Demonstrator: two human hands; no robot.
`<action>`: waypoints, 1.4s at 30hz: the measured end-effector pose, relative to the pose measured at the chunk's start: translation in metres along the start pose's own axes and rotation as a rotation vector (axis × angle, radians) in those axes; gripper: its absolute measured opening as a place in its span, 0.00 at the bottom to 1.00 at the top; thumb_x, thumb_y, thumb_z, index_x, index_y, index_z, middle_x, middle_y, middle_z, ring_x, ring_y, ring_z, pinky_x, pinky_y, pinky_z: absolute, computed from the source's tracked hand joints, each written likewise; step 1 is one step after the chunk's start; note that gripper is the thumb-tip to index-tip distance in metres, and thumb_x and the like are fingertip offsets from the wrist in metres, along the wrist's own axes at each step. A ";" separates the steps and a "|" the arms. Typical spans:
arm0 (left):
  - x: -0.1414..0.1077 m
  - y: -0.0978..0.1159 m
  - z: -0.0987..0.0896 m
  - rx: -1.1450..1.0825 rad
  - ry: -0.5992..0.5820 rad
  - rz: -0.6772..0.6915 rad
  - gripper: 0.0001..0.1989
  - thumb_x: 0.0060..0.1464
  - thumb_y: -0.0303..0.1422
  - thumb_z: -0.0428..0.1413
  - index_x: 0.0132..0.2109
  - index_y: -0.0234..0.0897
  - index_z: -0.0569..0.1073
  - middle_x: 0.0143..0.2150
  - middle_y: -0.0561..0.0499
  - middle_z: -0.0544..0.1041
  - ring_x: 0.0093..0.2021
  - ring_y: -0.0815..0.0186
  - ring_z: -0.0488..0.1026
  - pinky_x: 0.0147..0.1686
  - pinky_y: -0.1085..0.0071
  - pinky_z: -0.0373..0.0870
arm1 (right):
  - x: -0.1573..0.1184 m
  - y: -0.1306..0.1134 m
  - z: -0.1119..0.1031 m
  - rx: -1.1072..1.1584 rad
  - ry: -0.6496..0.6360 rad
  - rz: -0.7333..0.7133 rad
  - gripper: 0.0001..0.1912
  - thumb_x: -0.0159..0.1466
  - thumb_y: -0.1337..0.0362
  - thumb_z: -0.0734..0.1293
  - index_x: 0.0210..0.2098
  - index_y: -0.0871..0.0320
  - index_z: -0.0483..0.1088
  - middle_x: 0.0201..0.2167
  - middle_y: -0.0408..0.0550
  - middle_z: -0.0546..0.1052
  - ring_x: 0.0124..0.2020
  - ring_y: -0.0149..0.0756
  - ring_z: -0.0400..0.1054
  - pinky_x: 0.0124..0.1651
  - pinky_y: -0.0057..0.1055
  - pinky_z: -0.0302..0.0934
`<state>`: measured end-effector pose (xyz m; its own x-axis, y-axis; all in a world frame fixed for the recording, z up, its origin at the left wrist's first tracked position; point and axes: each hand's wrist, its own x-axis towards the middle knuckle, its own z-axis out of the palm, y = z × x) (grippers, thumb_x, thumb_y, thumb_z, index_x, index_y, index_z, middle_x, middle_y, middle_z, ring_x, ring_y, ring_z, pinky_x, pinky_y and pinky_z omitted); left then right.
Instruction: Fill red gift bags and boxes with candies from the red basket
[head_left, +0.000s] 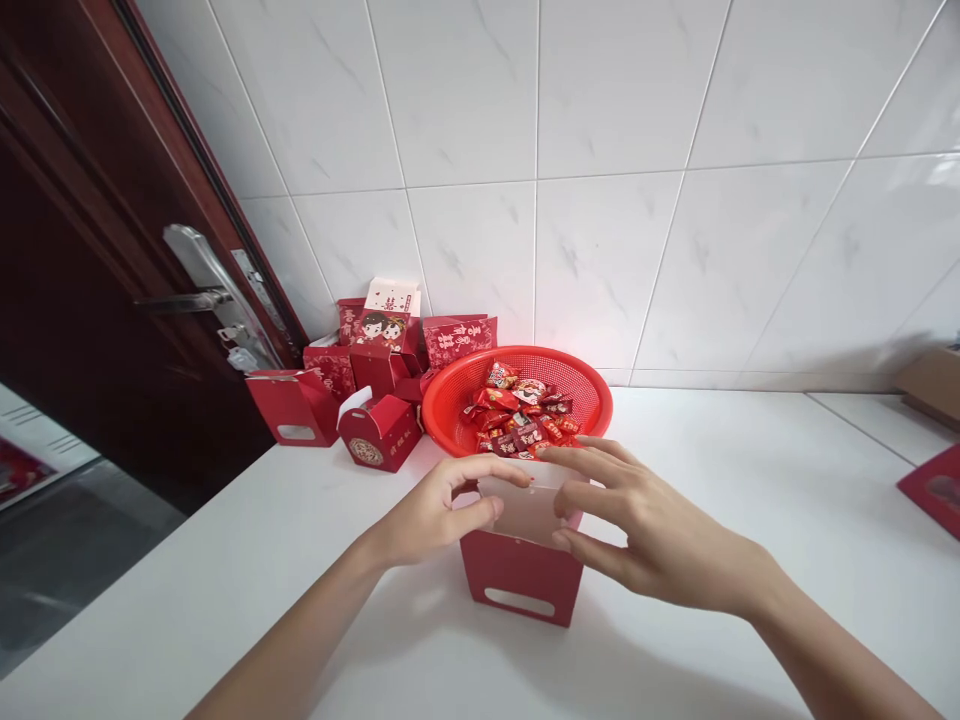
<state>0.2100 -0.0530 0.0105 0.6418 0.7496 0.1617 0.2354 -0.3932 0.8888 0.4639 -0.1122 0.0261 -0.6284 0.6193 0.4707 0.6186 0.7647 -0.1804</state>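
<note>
dark red door (pixel 67 240) with metal lever handle (pixel 184 300). red wedding favour boxes (pixel 379 430), clustered at back left of white worktop (pixel 375 630). left hand (pixel 439 510): fingers and thumb parted, at left rim of open-topped red paper box (pixel 517 570), upright between both hands. red plastic basket (pixel 589 385), behind it, holding wrapped candies (pixel 525 415). right hand (pixel 637 520): fingers curved, parted from thumb, at right rim; firm contact cannot be told.
</note>
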 end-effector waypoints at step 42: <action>0.012 -0.016 -0.045 0.157 0.239 0.049 0.12 0.60 0.43 0.60 0.43 0.43 0.84 0.48 0.46 0.84 0.52 0.56 0.79 0.54 0.65 0.77 | 0.000 0.094 0.016 0.193 -0.281 0.390 0.23 0.68 0.44 0.64 0.29 0.56 0.72 0.28 0.46 0.74 0.32 0.38 0.65 0.41 0.36 0.56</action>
<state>0.1809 -0.0136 0.0180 0.4692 0.8244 0.3164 0.3303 -0.4962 0.8029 0.5145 -0.0370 -0.0044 -0.4874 0.8684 0.0914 0.7506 0.4702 -0.4643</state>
